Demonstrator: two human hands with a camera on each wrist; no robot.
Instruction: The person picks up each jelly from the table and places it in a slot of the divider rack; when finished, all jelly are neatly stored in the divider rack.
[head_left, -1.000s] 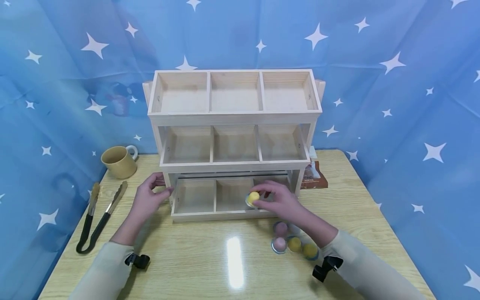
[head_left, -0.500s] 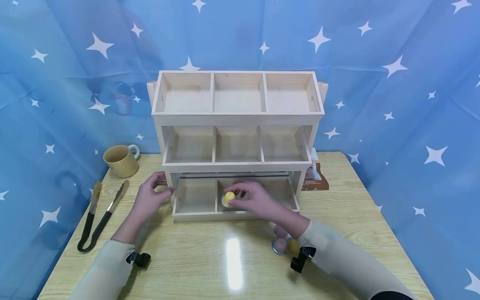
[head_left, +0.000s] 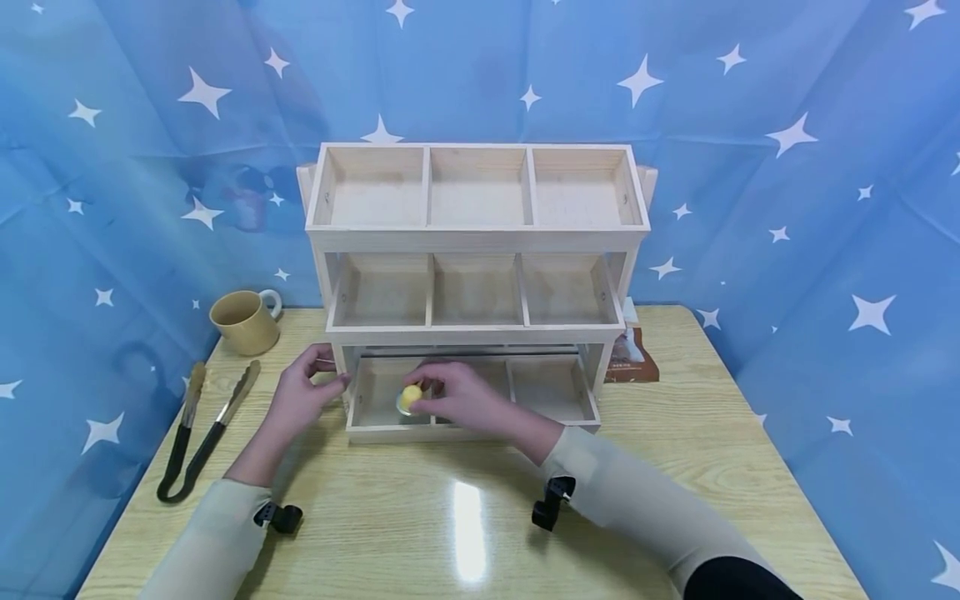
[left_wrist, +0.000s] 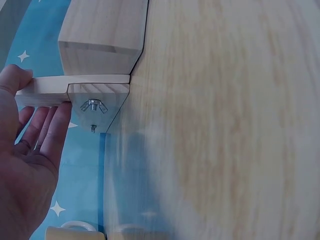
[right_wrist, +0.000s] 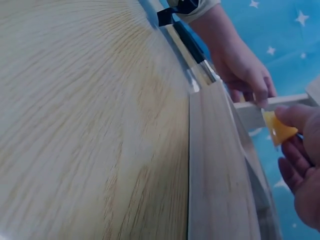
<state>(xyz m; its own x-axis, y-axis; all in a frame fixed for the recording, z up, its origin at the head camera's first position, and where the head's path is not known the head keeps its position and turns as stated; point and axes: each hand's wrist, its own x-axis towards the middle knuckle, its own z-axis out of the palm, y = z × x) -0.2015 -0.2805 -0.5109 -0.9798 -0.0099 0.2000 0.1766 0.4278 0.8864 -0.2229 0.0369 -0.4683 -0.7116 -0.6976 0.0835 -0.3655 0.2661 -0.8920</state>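
Note:
A three-tier pale wooden rack (head_left: 480,241) stands at the table's back, each tier split into three compartments. My left hand (head_left: 300,396) grips its lower left side; the left wrist view shows the thumb over and the fingers under a wooden board (left_wrist: 45,90), beside a wing nut (left_wrist: 93,105). My right hand (head_left: 465,402) pinches a small yellow dome-topped piece (head_left: 411,396) with a clear, shiny base. It is over the bottom tier's left compartment, near the divider. In the right wrist view the yellow piece (right_wrist: 280,131) sits between thumb and fingers.
A tan mug (head_left: 246,325) stands at the back left, with black-handled tongs (head_left: 197,446) in front of it. A brown packet (head_left: 632,358) lies behind the rack's right side. A star-patterned blue cloth (head_left: 750,208) hangs behind the table.
My right hand has carried the yellow piece leftward across the bottom tier, from the right compartment to the left. My sleeve now covers the pink and yellow pieces on the table. The left hand stayed put.

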